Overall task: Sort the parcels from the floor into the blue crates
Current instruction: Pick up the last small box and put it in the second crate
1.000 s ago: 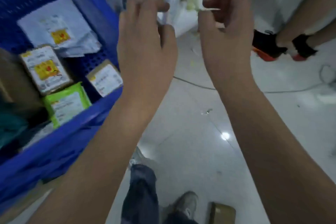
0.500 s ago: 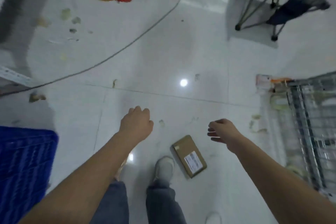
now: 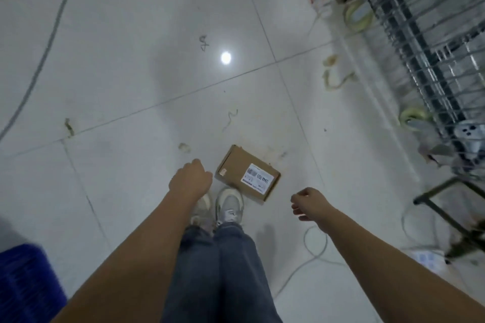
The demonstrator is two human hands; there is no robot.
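A small brown cardboard parcel [image 3: 246, 172] with a white label lies flat on the white tiled floor, just ahead of my shoes. My left hand [image 3: 191, 178] hangs just left of it, fingers curled shut, holding nothing. My right hand [image 3: 307, 202] is lower and to the right of the parcel, loosely curled and empty. A corner of a blue crate [image 3: 25, 283] shows at the bottom left.
A metal wire rack [image 3: 425, 47] runs along the right side, with tape rolls [image 3: 358, 14] and scraps by its base. A grey cable [image 3: 42, 57] curves across the floor at the left. A white cable [image 3: 315, 249] loops near my right arm. Small bits of litter dot the tiles.
My view has swung from the blue crate down to the floor. Both hands dropped from chest height toward the parcel, and the parcel now sits closer to my left hand.
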